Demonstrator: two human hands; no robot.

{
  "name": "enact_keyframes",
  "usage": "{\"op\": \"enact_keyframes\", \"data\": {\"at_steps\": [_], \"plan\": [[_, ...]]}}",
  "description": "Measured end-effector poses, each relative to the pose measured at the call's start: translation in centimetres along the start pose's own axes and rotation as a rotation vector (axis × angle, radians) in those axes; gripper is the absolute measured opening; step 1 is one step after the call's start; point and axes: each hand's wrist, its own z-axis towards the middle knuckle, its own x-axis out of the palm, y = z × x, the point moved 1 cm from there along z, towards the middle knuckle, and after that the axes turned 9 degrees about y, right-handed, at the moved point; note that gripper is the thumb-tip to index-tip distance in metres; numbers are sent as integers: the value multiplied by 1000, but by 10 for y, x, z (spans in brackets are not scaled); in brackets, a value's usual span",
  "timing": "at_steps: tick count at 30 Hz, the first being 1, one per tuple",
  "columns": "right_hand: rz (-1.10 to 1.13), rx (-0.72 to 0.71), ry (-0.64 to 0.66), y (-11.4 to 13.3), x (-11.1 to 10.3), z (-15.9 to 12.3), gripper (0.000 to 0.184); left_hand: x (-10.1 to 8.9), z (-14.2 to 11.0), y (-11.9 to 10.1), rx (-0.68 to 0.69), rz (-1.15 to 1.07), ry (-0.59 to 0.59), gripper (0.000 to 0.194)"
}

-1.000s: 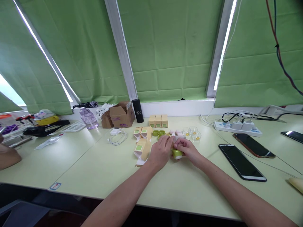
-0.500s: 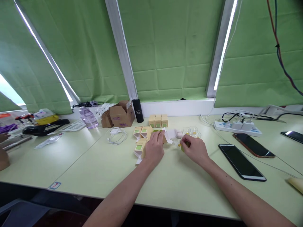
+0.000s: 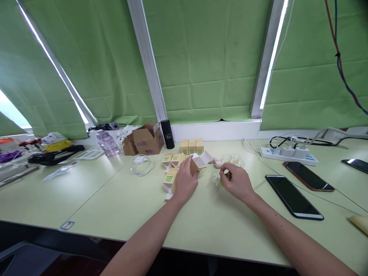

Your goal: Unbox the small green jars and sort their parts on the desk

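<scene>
My left hand point(image 3: 186, 180) is closed around a small kraft-paper box point(image 3: 194, 167), whose white inner flaps stand open toward the right. Beside that hand lie more small boxes with green labels, among them a near box point(image 3: 169, 177) with its flaps open. My right hand point(image 3: 236, 180) pinches a small yellowish-green piece, mostly hidden by the fingers. A clear plastic piece point(image 3: 215, 177) is just left of the fingertips. Behind them are a pinkish small object point(image 3: 217, 163) and several clear plastic cups point(image 3: 235, 158).
A row of closed boxes point(image 3: 192, 146) stands at the back, near a black cylinder point(image 3: 167, 134) and an open carton point(image 3: 146, 140). At right are a power strip point(image 3: 287, 154) and phones, one dark phone point(image 3: 293, 196) closest. A coiled white cable point(image 3: 142, 165) lies left.
The box in my left hand has turned and come up, with its open flaps more in view. My right hand has barely moved. Another person's hand has left the left edge.
</scene>
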Motion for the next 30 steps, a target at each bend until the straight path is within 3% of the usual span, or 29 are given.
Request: {"op": "enact_keyframes", "data": {"at_steps": [5, 9, 18, 23, 30], "plan": [[463, -32, -35, -10, 8, 8, 24, 2, 2, -1, -42, -388, -13, 67], [589, 13, -16, -24, 24, 14, 31, 4, 4, -4, -60, -633, -17, 65], [438, 8, 19, -25, 33, 12, 27, 10, 6, 1, -128, -986, 27, 60], [426, 15, -25, -23, 30, 11, 26, 12, 7, 3, -194, -1173, 78, 59], [381, 2, -111, -17, 23, 9, 25, 7, 6, -4, -179, -1331, 204, 45]]}}
